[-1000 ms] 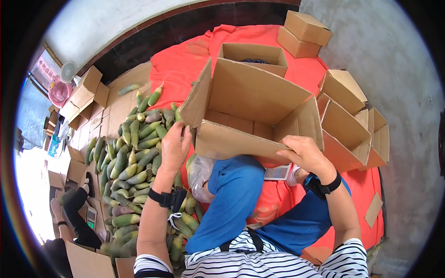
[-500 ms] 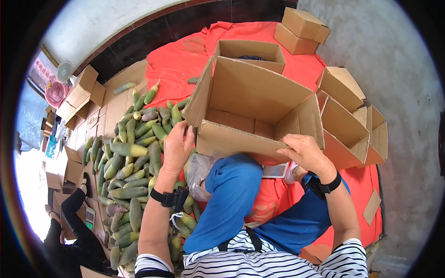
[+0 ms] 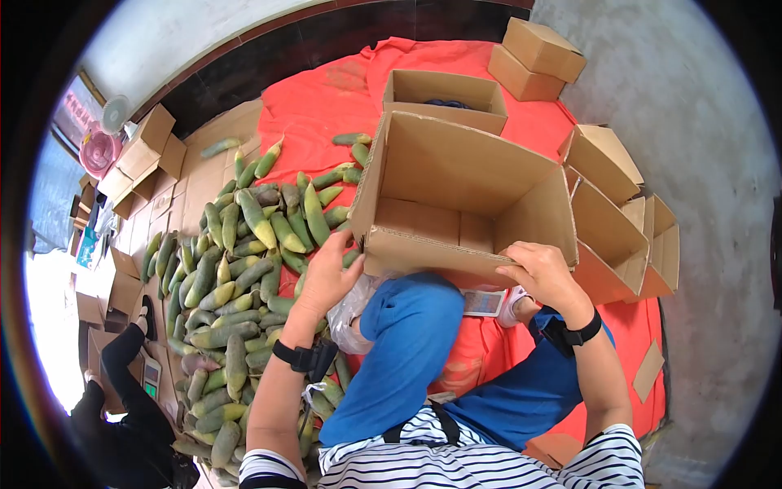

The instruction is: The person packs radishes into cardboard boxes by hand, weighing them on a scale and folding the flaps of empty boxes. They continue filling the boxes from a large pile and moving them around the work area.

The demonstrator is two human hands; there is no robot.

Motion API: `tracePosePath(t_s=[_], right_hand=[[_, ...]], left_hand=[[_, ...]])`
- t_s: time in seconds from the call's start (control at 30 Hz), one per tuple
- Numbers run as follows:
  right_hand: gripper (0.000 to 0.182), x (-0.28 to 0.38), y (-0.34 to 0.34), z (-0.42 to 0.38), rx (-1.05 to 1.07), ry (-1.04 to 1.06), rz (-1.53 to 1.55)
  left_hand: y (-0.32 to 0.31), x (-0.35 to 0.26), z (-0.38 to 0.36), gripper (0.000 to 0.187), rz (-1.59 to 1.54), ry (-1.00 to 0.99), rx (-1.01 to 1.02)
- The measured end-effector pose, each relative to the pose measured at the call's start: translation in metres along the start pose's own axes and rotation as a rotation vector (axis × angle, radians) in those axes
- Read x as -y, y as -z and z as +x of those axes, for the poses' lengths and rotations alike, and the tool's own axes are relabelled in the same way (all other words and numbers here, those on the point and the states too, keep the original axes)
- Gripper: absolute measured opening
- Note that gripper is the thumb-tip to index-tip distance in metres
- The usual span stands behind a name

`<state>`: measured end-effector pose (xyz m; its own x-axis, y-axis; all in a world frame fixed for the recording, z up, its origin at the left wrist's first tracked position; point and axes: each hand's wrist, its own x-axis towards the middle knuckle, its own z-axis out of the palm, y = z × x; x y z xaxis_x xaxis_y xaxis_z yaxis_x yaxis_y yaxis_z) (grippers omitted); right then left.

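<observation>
An empty cardboard box (image 3: pixel 464 179) stands open-topped in front of my knees. My right hand (image 3: pixel 542 273) grips its near edge toward the right corner, thumb over the rim. At the near left corner is my left hand (image 3: pixel 330 273), its fingertips against the cardboard and partly hidden. Left of the box lies a big heap of green radishes (image 3: pixel 236 285). A small white scale (image 3: pixel 484 302) shows under the box's near side, beside my foot.
Another box (image 3: pixel 448 102) with something dark inside stands behind. Open boxes (image 3: pixel 607 232) are at the right, two closed ones (image 3: pixel 542 49) at the back right. A person in black (image 3: pixel 122 407) sits at lower left, near a second scale (image 3: pixel 151 375).
The box has shifted slightly right and down in view, and its left wall stands more upright. My left hand has moved a little right and down with its corner.
</observation>
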<state>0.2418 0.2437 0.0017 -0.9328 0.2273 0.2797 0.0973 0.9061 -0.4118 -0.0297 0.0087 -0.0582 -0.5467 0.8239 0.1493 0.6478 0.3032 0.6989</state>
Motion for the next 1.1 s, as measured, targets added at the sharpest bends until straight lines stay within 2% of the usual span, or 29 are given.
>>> tracePosePath(t_s=[0.03, 0.13, 0.23, 0.3, 0.47, 0.73, 0.83, 0.93, 1.1], right_hand=[[0.019, 0.002, 0.001, 0.001, 0.004, 0.004, 0.001], [0.020, 0.008, 0.005, 0.004, -0.006, -0.053, 0.054], [0.022, 0.009, 0.005, 0.006, -0.051, -0.072, 0.123], [0.021, 0.007, 0.007, 0.006, 0.024, -0.091, 0.064], [0.021, 0.007, 0.004, 0.008, 0.010, -0.076, 0.068], [0.021, 0.010, 0.003, 0.011, -0.040, -0.026, 0.060], [0.020, 0.012, 0.003, 0.011, -0.017, -0.027, 0.060], [0.020, 0.008, 0.002, 0.014, -0.058, 0.028, 0.074], [0.022, 0.004, 0.010, 0.001, -0.034, -0.023, 0.082]], left_hand=[[-0.002, 0.002, -0.004, 0.050, -0.001, 0.004, -0.003], [-0.012, 0.006, -0.011, 0.069, 0.028, -0.035, -0.024], [-0.022, 0.007, -0.012, 0.074, 0.076, -0.098, -0.118], [-0.023, 0.004, -0.013, 0.074, 0.062, -0.075, -0.123], [-0.023, 0.003, -0.014, 0.076, 0.055, -0.016, -0.124], [-0.014, 0.001, -0.013, 0.099, 0.116, -0.059, -0.202], [-0.026, 0.000, -0.016, 0.103, -0.029, -0.090, -0.170], [-0.026, -0.005, -0.015, 0.105, 0.019, -0.150, -0.188], [-0.026, -0.019, -0.022, 0.102, 0.051, -0.095, -0.205]])
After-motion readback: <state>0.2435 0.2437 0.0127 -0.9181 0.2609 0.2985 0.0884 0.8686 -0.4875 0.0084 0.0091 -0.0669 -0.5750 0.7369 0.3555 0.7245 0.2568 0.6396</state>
